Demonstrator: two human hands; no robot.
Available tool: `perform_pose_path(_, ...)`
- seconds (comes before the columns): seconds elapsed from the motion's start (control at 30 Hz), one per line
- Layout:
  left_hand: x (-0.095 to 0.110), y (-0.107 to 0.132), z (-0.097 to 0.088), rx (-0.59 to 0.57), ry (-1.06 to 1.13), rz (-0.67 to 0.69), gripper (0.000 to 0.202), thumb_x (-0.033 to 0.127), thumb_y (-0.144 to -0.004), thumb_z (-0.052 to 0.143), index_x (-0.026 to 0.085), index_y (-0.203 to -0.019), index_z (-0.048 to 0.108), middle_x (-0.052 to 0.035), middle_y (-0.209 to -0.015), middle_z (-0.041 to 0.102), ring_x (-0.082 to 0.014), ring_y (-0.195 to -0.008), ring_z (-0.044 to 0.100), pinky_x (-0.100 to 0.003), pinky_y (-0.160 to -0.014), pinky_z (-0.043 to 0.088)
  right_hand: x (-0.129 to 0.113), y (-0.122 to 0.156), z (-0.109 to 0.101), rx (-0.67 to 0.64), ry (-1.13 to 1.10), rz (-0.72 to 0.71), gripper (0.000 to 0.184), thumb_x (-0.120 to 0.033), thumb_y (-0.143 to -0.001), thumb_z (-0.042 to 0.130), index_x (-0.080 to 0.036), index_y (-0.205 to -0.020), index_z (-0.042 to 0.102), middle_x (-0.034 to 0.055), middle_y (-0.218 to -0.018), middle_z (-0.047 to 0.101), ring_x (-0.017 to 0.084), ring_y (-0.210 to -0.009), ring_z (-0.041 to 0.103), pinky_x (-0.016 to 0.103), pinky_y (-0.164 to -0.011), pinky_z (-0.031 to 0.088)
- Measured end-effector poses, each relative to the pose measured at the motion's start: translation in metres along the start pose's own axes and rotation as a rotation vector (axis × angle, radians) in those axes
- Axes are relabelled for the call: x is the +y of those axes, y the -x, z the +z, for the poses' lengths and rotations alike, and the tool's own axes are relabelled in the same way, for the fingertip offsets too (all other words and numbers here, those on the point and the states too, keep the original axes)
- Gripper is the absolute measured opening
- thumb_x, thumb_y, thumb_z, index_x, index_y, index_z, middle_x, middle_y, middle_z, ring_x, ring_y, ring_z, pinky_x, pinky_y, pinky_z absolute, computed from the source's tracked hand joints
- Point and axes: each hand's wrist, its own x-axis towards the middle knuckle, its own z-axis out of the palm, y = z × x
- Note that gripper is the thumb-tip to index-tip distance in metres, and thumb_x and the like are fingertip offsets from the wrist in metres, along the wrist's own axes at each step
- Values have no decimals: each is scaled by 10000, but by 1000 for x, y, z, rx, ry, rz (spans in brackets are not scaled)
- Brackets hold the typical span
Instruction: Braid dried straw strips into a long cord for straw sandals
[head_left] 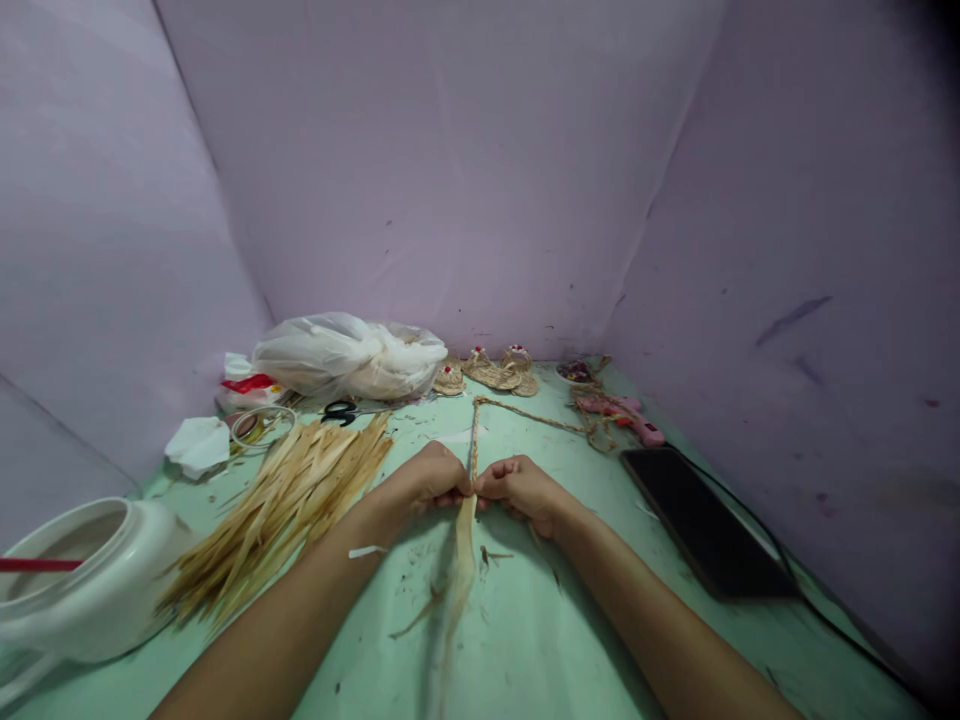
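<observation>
Left to right: my left hand [444, 478]; the braided cord [475, 440], at centre, running toward twelve o'clock, its loose strip [464, 560] toward six; my right hand [525, 492]. Both grips pinch the cord's near end, where I, operating remotely, would hold it; likely light, pliant.

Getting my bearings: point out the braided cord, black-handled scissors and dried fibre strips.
Braided cord [475, 440]: head view, straight stretch before its bend.
Black-handled scissors [342, 410]: head view, on the handles.
Dried fibre strips [289, 505]: head view, middle of the bundle.
</observation>
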Motion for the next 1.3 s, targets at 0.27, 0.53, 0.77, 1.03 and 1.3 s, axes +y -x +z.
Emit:
perform_pose_path(0.27,-2,-2,10,-9,99,44,160,205,-557,578,129,-451,485,25,-357,415,-51,-315,296,-208,-348,191,-1,1,-4,-15,-64,50,42,-134,-550,530,-131,-588,549,-75,-362,393,19,-301,170,196,-332,58)
perform_pose_path(0.53,-4,-4,14,116,40,133,180,198,-527,650,136,-614,505,61,-362,426,-54,-313,342,-179,-349,219,-2,1,-8,-83,-110,69,40,-145,-549,518,-121,-559,549,-82,-330,335,17,-295,146,187,-319,46)
perform_pose_path(0.77,-4,-4,16,-211,430,63,66,111,-613,563,110,-593,500,-10,-453,537,-66,-329,436,-167,-336,309,1,-1,-10,-70,-163,75,31,-142,-552,544,-127,-575,556,-48,-376,476,21,-282,263,168,-307,106)
perform_pose_path(1.03,-10,-8,5,-239,400,52,79,99,-604,546,59,-631,609,2,-417,497,-64,-325,432,-165,-312,316,-1,4,-9,-114,-190,-2,94,-192,-538,620,-112,-523,571,-11,-438,568,62,-385,452,184,-415,321)
perform_pose_path(1.3,-12,-9,0,-368,487,50,148,159,-594,594,46,-686,615,-16,-462,536,-71,-367,480,-168,-357,381,-3,5,-11,-112,-122,-93,203,-282,-513,672,-112,-528,562,-12,-473,557,57,-424,433,185,-446,304)
